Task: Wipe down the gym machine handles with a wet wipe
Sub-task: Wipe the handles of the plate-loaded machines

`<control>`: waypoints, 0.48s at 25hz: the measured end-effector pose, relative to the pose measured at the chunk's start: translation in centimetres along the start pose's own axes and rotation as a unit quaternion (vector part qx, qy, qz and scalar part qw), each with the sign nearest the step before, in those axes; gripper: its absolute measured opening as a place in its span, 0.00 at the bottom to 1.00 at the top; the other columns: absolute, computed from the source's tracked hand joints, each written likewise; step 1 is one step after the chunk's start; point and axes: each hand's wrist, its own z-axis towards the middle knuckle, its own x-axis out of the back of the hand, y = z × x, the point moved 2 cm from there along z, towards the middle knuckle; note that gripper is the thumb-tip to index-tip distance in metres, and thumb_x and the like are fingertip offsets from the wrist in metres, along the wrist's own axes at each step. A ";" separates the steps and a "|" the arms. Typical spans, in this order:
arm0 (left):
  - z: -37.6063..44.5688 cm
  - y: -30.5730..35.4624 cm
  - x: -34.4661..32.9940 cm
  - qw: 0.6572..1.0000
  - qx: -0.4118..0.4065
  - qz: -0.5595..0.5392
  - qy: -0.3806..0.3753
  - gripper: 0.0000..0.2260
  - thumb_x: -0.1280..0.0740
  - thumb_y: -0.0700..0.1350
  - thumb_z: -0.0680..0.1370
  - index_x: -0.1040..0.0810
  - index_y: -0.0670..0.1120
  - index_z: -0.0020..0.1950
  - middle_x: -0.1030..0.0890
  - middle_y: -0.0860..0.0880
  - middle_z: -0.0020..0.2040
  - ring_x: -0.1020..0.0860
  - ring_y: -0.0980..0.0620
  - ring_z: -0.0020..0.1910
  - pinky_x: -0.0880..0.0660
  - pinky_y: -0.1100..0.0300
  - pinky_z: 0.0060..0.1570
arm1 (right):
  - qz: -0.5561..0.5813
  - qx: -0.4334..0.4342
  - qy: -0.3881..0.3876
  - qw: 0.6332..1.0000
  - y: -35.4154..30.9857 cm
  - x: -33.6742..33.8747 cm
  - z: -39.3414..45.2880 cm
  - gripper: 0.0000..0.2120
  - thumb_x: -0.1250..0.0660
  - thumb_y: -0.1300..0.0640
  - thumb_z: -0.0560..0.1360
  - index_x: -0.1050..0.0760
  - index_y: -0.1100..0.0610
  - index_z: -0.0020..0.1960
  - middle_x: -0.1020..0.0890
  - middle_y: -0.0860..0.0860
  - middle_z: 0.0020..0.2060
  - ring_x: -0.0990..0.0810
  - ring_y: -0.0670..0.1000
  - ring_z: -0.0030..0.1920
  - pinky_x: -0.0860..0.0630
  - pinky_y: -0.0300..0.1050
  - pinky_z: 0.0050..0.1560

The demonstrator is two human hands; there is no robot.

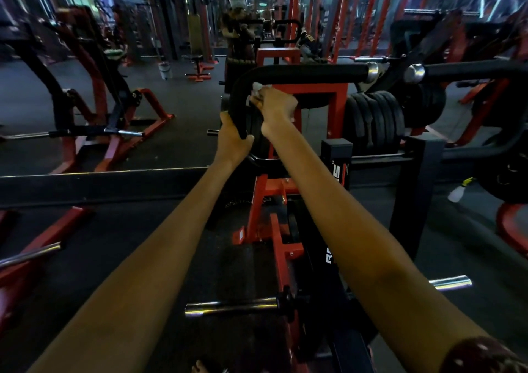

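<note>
While left hand grips black handle, right hand clenches white wipe; frame lettering unreadable.

Wet wipe mostly behind right hand

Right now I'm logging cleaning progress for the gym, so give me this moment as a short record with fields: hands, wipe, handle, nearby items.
left hand: left hand grips the lower part of the curved black padded machine handle
right hand: right hand presses the crumpled white wet wipe against the handle's bend
handle: black padded bar on a red steel frame, chrome end cap on its right
nearby: stacked black weight plates to the right; white spray bottle on the floor, far right
</note>
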 end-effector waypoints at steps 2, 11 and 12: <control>0.1 -0.1 0.1 1.000 0.001 0.001 0.002 0.19 0.35 0.33 0.75 0.41 0.42 0.58 0.28 0.49 0.46 0.25 0.52 0.46 0.28 0.73 0.31 | -0.088 0.071 -0.038 0.993 0.1 -0.3 0.0 0.06 0.33 0.67 0.71 0.20 0.61 0.37 0.18 0.55 0.33 0.20 0.50 0.34 0.20 0.44 0.42; 0.0 0.1 -0.2 0.999 -0.003 0.003 0.040 0.20 0.35 0.32 0.75 0.38 0.35 0.64 0.28 0.46 0.50 0.28 0.54 0.48 0.31 0.79 0.34 | -0.291 0.410 0.220 0.836 -7.3 10.0 2.0 0.05 0.34 0.63 0.74 0.18 0.60 0.45 0.24 0.49 0.34 0.28 0.42 0.33 0.31 0.27 0.33; 0.1 0.2 -0.3 0.999 0.000 0.008 0.042 0.20 0.35 0.32 0.75 0.38 0.35 0.64 0.28 0.45 0.51 0.28 0.55 0.49 0.31 0.79 0.35 | -0.334 0.404 0.233 0.819 -7.7 10.7 2.8 0.07 0.35 0.64 0.74 0.19 0.62 0.43 0.24 0.52 0.36 0.28 0.45 0.36 0.32 0.26 0.35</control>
